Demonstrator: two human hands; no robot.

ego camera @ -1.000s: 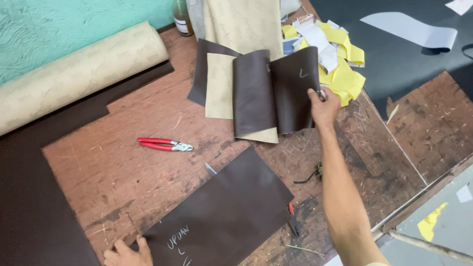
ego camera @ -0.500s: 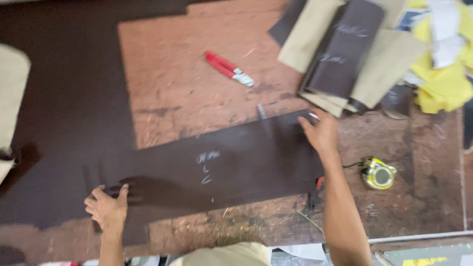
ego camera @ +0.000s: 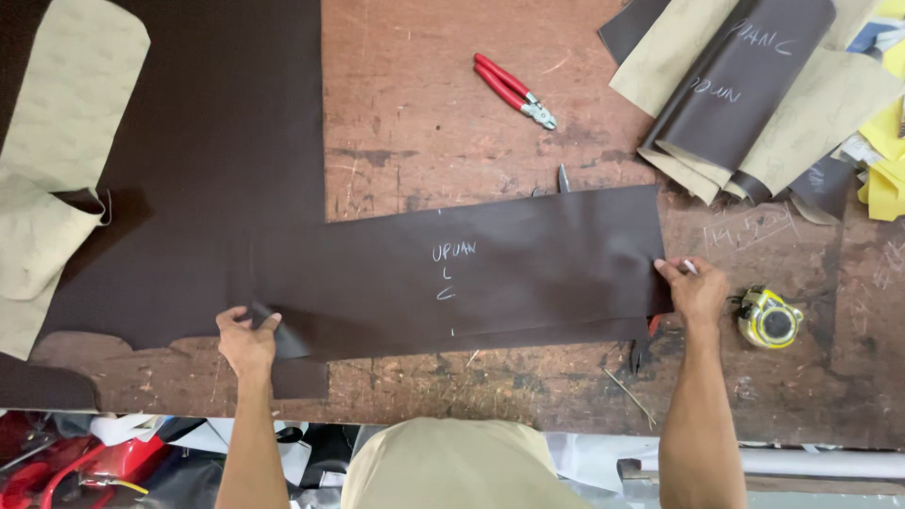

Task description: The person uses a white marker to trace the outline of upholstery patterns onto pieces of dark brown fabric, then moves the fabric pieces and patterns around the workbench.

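Observation:
A long dark brown leather piece (ego camera: 490, 273) with chalk marks lies flat across the worn wooden table (ego camera: 424, 123). My left hand (ego camera: 247, 337) pinches its lower left corner, which is lifted and curled. My right hand (ego camera: 696, 290) grips its right edge, with a small white stick, perhaps chalk, between the fingers. A larger dark brown leather sheet (ego camera: 207, 170) lies under and to the left of the piece.
Red-handled pliers (ego camera: 514, 90) lie on the bare wood above the piece. A yellow tape measure (ego camera: 771, 319) sits right of my right hand. Folded brown and beige leather pieces (ego camera: 745, 94) are stacked at the top right beside yellow scraps (ego camera: 881, 160). Beige backing (ego camera: 57, 170) lies left.
The view has shifted to look straight down at the table. My hands hold the piece's two ends, now spread flat and straight. One second ago my right hand was at the folded stack.

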